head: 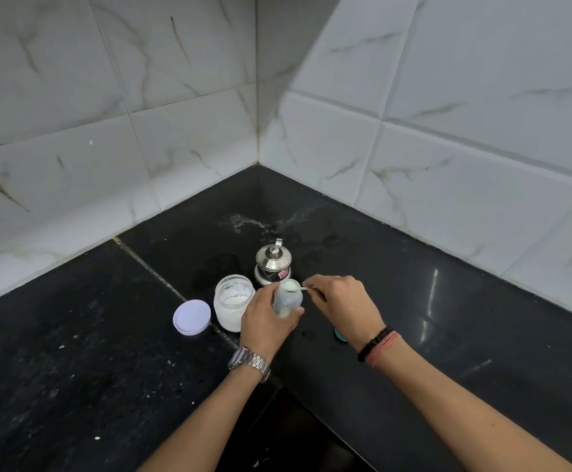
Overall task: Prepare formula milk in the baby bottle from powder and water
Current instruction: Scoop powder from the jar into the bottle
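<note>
The left hand (266, 321) holds the baby bottle (288, 299) upright, near the worktop's (73, 352) inner corner, beside the open powder jar (233, 301). The right hand (340, 299) pinches a small scoop (297, 289) at the bottle mouth. I would tip the scoop slowly, centred over the opening, with the bottle kept steady so that no powder spills.

Dim, even indoor light. A broad diagonal shadow falls across the tiled walls (288, 63) at the corner. Bright streaks of glare shine on the glossy black countertop (431, 301) at right. Wide-angle distortion bends lines near the edges. Focus is mostly sharp.
</note>
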